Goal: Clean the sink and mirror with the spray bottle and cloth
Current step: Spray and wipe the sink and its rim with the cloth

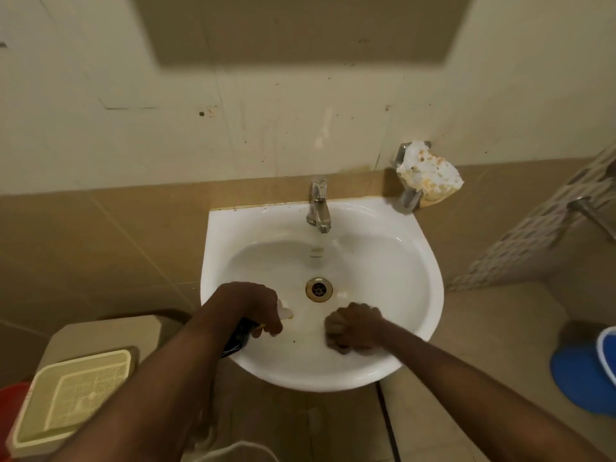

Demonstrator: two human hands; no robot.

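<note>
1. The person's right hand (355, 328) is curled tight around a bunched brownish cloth (335, 330), pressing it on the inner wall of the white sink (383, 368) near the front edge, right of the drain (319, 289).
2. The left hand (253, 303) has its grip wrapped around the spray bottle (241, 338); the dark body runs back over the sink's front-left edge and the pale nozzle end sits inside the basin, left of the drain.
3. A cream perforated tray (71, 398) lies below the sink to the left; something blue (583, 371) sits on the floor to the right.
4. At the back edge stands the metal tap (319, 208).
5. Beyond the back-right corner, a wall holder carries a stained white lump (428, 170).
6. The mirror's lower part (300, 28) hangs on the wall above.
</note>
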